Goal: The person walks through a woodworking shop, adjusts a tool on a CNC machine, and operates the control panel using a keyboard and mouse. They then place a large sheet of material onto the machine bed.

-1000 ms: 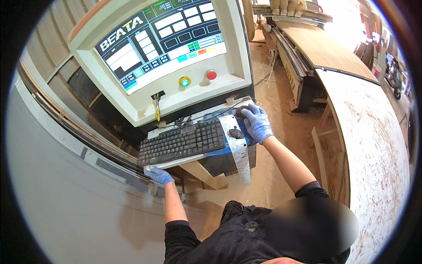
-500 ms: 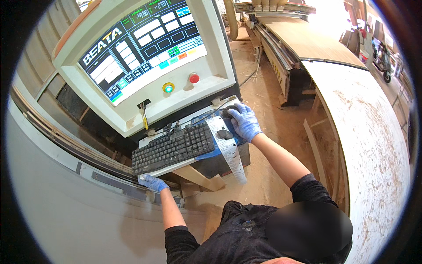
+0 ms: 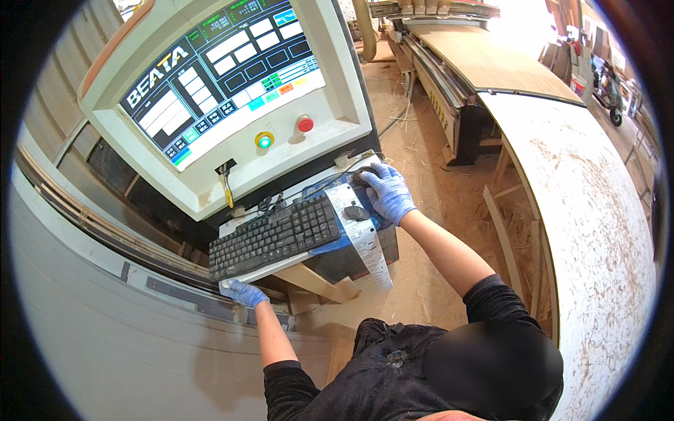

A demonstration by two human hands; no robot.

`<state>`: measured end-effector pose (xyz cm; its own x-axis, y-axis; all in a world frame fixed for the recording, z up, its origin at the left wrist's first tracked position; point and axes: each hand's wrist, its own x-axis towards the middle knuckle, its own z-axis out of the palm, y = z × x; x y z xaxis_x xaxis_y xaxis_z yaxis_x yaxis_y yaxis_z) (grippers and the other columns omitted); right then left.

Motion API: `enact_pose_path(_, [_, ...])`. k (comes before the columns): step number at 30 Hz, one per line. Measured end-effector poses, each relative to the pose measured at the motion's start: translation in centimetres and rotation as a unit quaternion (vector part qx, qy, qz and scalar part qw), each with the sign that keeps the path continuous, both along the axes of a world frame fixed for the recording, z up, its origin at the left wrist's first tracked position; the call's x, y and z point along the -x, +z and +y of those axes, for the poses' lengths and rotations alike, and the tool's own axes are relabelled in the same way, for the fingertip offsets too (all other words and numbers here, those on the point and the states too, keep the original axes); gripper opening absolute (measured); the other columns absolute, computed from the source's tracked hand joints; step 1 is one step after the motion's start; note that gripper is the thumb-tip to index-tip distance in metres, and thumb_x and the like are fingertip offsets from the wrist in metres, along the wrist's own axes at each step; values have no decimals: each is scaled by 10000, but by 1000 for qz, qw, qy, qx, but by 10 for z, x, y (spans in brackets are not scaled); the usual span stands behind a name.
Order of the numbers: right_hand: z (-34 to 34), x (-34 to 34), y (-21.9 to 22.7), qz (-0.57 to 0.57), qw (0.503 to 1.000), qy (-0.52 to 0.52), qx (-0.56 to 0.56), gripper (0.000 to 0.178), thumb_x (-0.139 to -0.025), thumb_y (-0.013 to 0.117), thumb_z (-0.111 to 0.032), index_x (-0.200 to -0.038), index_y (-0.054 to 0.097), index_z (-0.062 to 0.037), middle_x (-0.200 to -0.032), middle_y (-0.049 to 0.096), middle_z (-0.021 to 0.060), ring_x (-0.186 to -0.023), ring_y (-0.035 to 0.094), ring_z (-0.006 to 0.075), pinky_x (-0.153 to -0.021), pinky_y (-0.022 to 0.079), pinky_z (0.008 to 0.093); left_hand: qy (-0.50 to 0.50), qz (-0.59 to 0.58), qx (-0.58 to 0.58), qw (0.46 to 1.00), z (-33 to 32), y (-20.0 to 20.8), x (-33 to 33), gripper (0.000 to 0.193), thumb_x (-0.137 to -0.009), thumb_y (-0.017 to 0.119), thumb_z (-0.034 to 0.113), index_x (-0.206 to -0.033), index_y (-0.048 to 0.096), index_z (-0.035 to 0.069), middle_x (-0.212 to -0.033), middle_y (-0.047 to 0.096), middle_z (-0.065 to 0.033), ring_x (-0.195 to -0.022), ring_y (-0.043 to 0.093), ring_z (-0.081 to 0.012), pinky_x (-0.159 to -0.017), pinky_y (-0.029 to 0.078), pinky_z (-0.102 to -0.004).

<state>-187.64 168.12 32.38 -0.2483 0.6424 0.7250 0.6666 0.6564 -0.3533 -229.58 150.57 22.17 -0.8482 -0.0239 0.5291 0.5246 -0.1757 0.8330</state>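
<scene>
My right hand point(image 3: 388, 193), in a blue glove, is closed over a black computer mouse point(image 3: 364, 172) at the right end of a shelf; the palm hides part of it. In a matching glove, my left hand point(image 3: 244, 293) grips the near left corner of the white keyboard shelf point(image 3: 284, 263). Between them lies a black keyboard point(image 3: 274, 237). A printed paper strip point(image 3: 366, 242) runs beside the keyboard and hangs over the shelf's front edge. On the strip rests a second dark, mouse-shaped object point(image 3: 357, 212).
Above the shelf stands a control console with a lit screen point(image 3: 225, 77), a red knob point(image 3: 304, 123) and a glowing green button point(image 3: 264, 141). To the right, a long machine bed carries a wooden board point(image 3: 491, 59) and a white dusty panel point(image 3: 576, 210). Wood shavings litter the floor.
The view has shifted slightly, so the console sits a little further left and higher. Both hands keep their places on the mouse and the shelf corner.
</scene>
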Motion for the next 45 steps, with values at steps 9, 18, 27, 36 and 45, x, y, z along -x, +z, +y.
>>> enact_pose_path(9, [-3,-1,5,6,1000,5,-2,356,-758,638,-91,-1108,667,-150,-1240,557,177,-1151,533,392,-1000,440,464,-13,3,16,1000,-3,6,-2,593,-1024,422,492,-1312,460,-24,-1274,525,-222,-1069,547,-313,-951,471,-409])
enact_pose_path(18, [1,-4,4,17,999,19,-21,365,-762,640,-87,-1123,665,-127,-1209,563,182,-1136,535,397,-993,441,459,-24,-37,-25,999,4,-1,2,531,-1028,458,404,-1341,456,-25,-1315,513,-237,-1115,546,-329,-971,471,-434])
enact_pose_path(27, [-1,-7,5,5,1000,14,2,400,-747,671,-81,-1144,657,-129,-1241,548,176,-1170,521,387,-1018,427,464,-107,-136,-76,982,3,-1,-19,732,-947,503,587,-1392,378,21,-1393,441,-228,-1204,500,-330,-1040,440,-471])
enact_pose_path(36, [-3,-11,20,61,994,83,23,382,-768,684,-123,-1148,644,-119,-1255,549,181,-1175,509,414,-1027,414,488,-302,-411,133,850,-37,-188,-85,124,-945,554,273,-934,444,217,-682,403,31,-492,382,-115,-397,284,-276])
enact_pose_path(45, [17,-116,-7,191,979,41,55,380,-830,700,-191,-1194,635,-103,-1297,552,193,-1190,529,376,-1010,434,449,-503,-227,572,607,-10,-228,-233,426,-915,654,308,-1241,527,63,-945,637,-76,-854,620,-209,-659,536,-370])
